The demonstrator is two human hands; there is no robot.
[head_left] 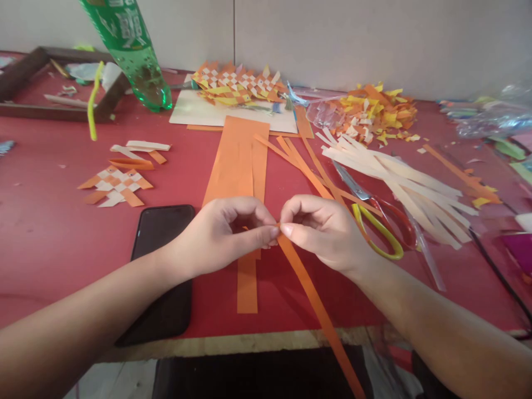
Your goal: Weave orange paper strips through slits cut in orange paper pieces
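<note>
Between my fingertips runs a long orange paper strip [310, 291], its tail hanging down over the table's front edge. My left hand [233, 233] pinches the strip's upper end between thumb and finger. Right beside it, my right hand [318, 230] pinches the same strip, the two thumbs nearly touching. Under and behind my hands lie orange paper sheets [233, 160], partly cut into strips. More loose orange strips [307, 169] fan out behind my right hand. A woven orange and white paper fish [118, 185] rests to the left, with folded strips behind it.
A black phone [164, 233] lies under my left forearm. Scissors [382, 224] with red and yellow handles sit right, beside pale paper strips [407, 183]. At the back are a green bottle [137, 61], woven fish [241, 83], paper scraps [374, 113] and a wooden frame [25, 69].
</note>
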